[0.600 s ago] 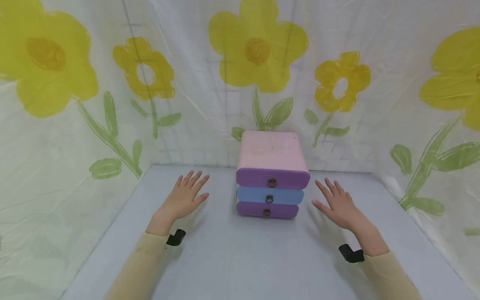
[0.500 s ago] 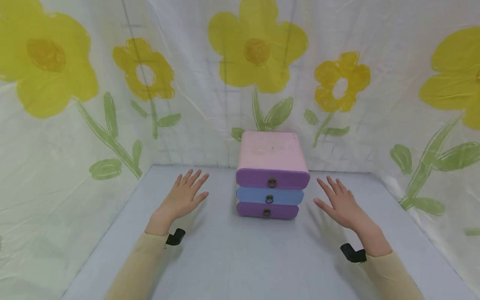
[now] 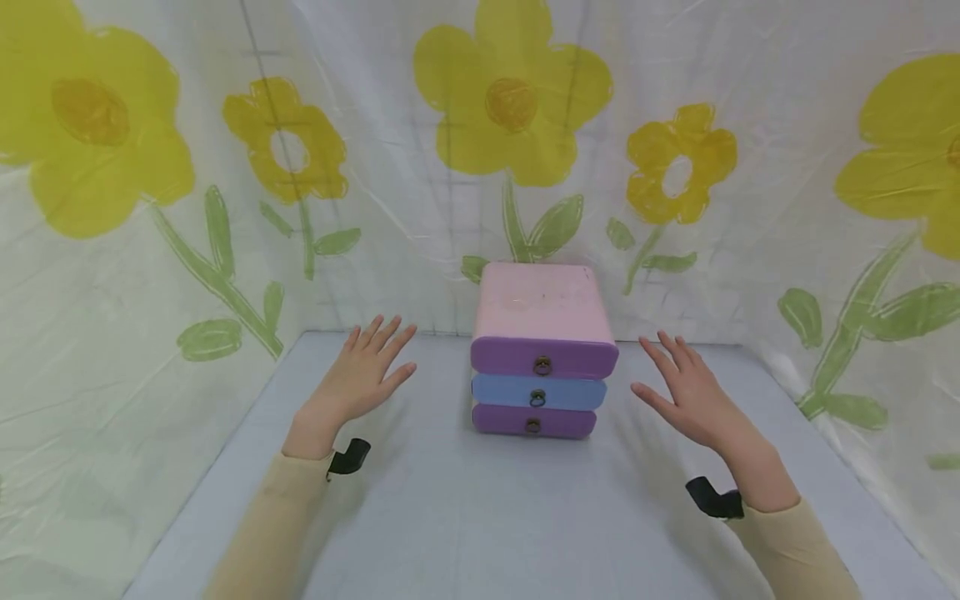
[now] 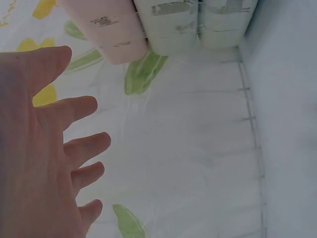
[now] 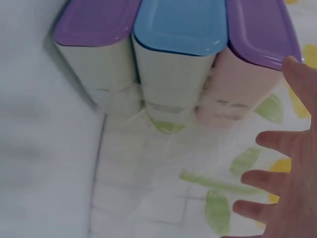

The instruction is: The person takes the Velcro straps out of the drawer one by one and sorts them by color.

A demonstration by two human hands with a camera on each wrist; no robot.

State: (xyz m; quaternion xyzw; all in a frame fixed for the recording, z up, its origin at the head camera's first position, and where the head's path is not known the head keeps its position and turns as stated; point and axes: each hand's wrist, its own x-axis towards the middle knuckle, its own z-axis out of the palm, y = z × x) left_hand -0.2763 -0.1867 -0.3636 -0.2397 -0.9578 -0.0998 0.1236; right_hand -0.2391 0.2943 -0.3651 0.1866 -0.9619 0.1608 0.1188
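A small drawer cabinet (image 3: pixel 542 300) with a pink top stands toward the back of the table. Its front shows a purple top drawer (image 3: pixel 510 357), a blue middle drawer (image 3: pixel 502 390) and a purple bottom drawer (image 3: pixel 498 419), each with a small ring pull; all look pushed in. Left of it my left hand (image 3: pixel 352 379) hovers palm down, fingers straight and spread, holding nothing. On the other side my right hand (image 3: pixel 693 404) is raised above the table, also with straight, spread fingers and nothing held. In the head view both hands are apart from the cabinet.
The pale grey table (image 3: pixel 465 517) reaches back to a white curtain (image 3: pixel 405 250) printed with yellow flowers, which hangs behind it and along both sides. Black wrist mounts (image 3: pixel 349 457) are strapped at the cuffs of the beige sleeves (image 3: pixel 262 525).
Both hands have risen slightly in the head view, and the right one has drifted a little to the right, away from the cabinet. The cabinet has stayed in place.
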